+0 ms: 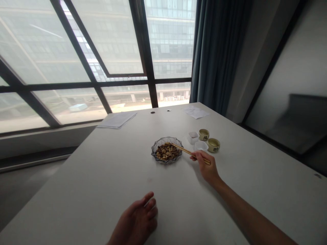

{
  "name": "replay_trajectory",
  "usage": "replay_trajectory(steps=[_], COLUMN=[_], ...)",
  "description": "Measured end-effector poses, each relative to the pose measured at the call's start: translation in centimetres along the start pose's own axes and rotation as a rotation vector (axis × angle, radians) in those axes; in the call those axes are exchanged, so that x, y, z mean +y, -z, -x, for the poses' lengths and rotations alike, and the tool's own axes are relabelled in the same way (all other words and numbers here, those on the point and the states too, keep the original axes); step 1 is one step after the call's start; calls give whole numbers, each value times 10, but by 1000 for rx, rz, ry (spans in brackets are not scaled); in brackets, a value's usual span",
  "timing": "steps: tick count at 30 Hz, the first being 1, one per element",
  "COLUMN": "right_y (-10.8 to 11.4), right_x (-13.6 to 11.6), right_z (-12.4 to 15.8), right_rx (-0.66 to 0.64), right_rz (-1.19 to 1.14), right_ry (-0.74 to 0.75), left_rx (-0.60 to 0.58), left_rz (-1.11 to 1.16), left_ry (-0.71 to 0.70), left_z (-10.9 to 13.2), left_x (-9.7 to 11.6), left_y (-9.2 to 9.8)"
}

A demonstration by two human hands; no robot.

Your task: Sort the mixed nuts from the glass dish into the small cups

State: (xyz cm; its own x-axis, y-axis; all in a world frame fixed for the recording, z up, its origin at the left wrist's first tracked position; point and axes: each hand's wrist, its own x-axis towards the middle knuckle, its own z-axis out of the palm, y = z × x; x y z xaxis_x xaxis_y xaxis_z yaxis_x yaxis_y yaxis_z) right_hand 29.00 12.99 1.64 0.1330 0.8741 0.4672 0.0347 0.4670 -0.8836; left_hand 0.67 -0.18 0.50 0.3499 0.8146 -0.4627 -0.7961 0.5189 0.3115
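Observation:
My right hand [205, 166] holds a pair of wooden chopsticks [184, 150], and their tips reach over the rim of a scalloped glass dish [153, 151]. The dish holds a heap of brown nuts or seeds [166, 151]. I cannot tell whether the tips grip any of it. My left hand [136, 218] rests low near the front of the white table [112, 163], fingers loosely apart and holding nothing. It is well away from the dish.
Two small white square dishes [193, 137] [201, 146] and two cream ceramic cups [203, 134] [213, 145] stand just beyond my right hand. Papers [117, 119] [195, 112] lie near the far edge, before a large window [76, 51] and dark curtain [217, 51].

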Motion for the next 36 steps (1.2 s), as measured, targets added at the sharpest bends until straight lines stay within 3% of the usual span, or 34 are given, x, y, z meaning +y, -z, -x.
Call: replay_trajectory(steps=[10,18,24,36], right_y=[39,49,41,14], right_x=[-4,0,-3,-9], right_z=[-19,-24,-19,0], right_rx=[335,376,324,-44], right_rz=[73,122,73,-20], right_ry=[71,69,80,-5], left_rx=[24,10,23,23], left_rz=[6,13,7,1], left_ry=[-10,1,-9,-12], left_z=[2,2,3,2], left_x=[0,0,-1,-1], left_y=[-6,-2,-4,-4])
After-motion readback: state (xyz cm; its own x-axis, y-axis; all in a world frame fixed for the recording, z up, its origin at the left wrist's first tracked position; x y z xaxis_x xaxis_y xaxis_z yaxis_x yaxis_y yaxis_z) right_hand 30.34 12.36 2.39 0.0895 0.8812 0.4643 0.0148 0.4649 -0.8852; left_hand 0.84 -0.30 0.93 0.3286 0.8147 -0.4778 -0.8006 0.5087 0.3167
